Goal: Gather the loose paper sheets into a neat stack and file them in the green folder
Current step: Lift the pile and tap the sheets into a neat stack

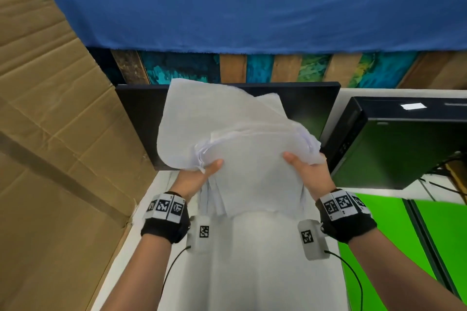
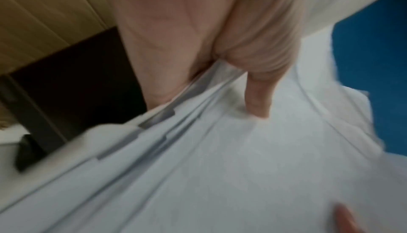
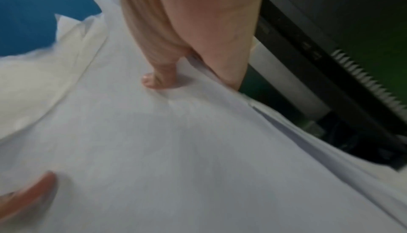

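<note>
A loose bundle of white paper sheets [image 1: 227, 134] is held upright in the air above the white table [image 1: 252, 272], its top flopping back and its edges uneven. My left hand [image 1: 202, 174] grips the bundle's left side, thumb on the front. My right hand [image 1: 303, 169] grips its right side the same way. In the left wrist view my thumb presses on the sheets [image 2: 242, 158], whose staggered edges fan out below. In the right wrist view the thumb pinches the sheets [image 3: 176, 141] too. A bright green surface [image 1: 379, 235], perhaps the folder, lies at the right.
A black monitor [image 1: 316, 108] stands behind the papers. A black computer case [image 1: 404, 146] sits at the right with cables beside it. A large cardboard sheet [image 1: 50, 134] leans at the left. A blue cloth [image 1: 252, 7] hangs at the back.
</note>
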